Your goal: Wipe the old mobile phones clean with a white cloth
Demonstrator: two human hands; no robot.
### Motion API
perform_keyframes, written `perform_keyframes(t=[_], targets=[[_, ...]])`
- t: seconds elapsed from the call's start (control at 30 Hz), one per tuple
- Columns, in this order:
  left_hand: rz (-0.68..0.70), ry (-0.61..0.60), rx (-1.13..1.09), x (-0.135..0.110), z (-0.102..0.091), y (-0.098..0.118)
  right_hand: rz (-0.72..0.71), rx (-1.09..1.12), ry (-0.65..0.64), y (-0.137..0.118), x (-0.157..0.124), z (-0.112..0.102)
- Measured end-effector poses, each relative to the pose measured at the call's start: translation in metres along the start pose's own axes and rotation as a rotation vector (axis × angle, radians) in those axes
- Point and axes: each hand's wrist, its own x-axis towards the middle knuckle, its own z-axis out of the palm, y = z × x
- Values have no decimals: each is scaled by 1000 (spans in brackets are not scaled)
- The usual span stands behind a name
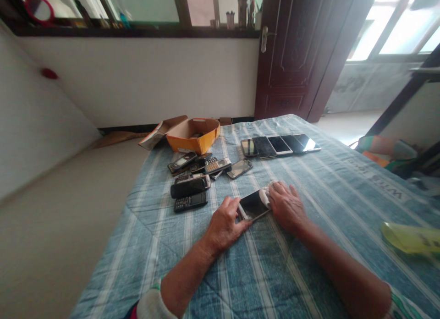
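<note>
A white smartphone with a dark screen point(253, 205) lies flat on the striped blue bedcover. Its left end is gripped by my left hand point(225, 222), thumb along the near edge and fingers at the far side. At the phone's right end, my right hand point(287, 206) presses a white tissue or cloth point(265, 196) against the screen. My right fingers partly hide the cloth. Just beyond and to the left lies a pile of old mobile phones, among them a black keypad phone point(191, 202) and a silver keypad phone point(217, 166). Nearby rests a grey touchscreen phone point(239, 168).
An open orange cardboard box point(192, 142) stands behind the pile. Several smartphones, including a white-edged smartphone point(279, 145), lie in a row at the back right. A yellow-green packet point(410, 238) lies at the right. The bedcover point(151, 255) ends at the left above the floor.
</note>
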Motion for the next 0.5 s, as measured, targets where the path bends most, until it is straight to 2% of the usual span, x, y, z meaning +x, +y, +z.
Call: perform_keyframes(t=[0.17,0.27,0.33,0.43,0.5], targets=[[1,-4,44,0,3,-1,-201,93,-32,-38,-11,7],[14,19,57,1,5,-2,-260,132,-63,-43,-7,5],[17,34,51,2,6,-2,-215,115,-72,-32,-1,2],[18,49,52,1,8,-3,-56,63,-46,-13,5,0],[12,49,55,1,9,-2,-8,48,-29,-9,4,2]])
